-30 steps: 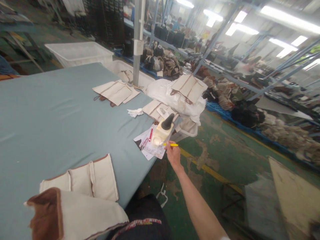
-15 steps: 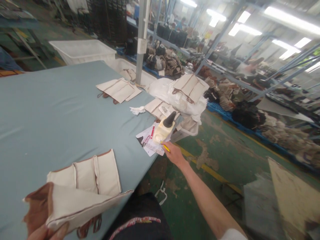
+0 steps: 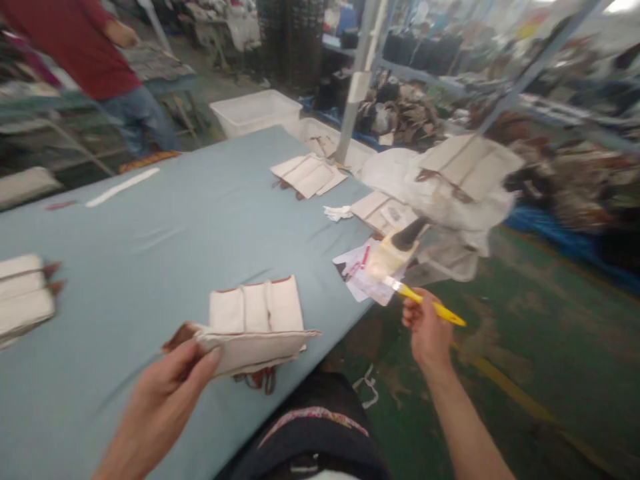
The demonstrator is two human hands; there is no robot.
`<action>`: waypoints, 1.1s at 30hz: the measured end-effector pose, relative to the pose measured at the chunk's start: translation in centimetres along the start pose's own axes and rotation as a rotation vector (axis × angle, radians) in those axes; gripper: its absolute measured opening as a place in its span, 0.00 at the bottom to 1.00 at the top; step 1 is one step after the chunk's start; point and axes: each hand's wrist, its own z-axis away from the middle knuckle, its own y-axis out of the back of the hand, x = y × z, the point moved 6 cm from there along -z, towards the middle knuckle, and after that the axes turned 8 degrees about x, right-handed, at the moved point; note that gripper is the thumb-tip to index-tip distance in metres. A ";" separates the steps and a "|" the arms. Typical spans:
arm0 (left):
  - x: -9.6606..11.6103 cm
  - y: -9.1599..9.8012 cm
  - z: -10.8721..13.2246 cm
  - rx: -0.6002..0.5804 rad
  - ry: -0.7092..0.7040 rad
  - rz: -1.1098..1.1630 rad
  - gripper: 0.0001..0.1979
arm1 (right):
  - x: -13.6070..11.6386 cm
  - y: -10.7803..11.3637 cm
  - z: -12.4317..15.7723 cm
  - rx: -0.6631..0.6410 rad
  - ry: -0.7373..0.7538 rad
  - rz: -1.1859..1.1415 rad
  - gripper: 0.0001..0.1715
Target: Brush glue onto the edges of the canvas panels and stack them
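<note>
Canvas piece (image 3: 255, 347), cream with brown trim, one item: I am gripping it at its near left corner with my left hand (image 3: 160, 393), thumb pressing on top and fingers curling beneath, and it is hovering flat just above the near edge of the cloth-covered table (image 3: 150, 220), right over a folded set of like pieces (image 3: 255, 308) lying on the cloth. Judging by how it is sagging only slightly along its free edge, I am taking it for light, soft yet fairly firm-bodied cloth, not slippery and not fragile; the stitched brown border is looking like the soundest place to pinch, since the middle would likely be folding under its own weight. Yellow-handled tool (image 3: 435, 308), one item: my right hand (image 3: 427, 333) is closing around its middle, off the table's edge and above the floor, its pale tip pointing toward a bottle with a dark nozzle (image 3: 393, 250) standing on loose papers (image 3: 355, 283); the tip is blurring, so I cannot tell whether it is bristle. The tool is seeming light and rigid, sitting well in a pen-style grip
</note>
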 end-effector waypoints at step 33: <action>-1.1 -1.7 10.3 0.021 -0.814 0.077 0.14 | -12.5 -10.1 21.1 -0.564 -0.381 -0.063 0.24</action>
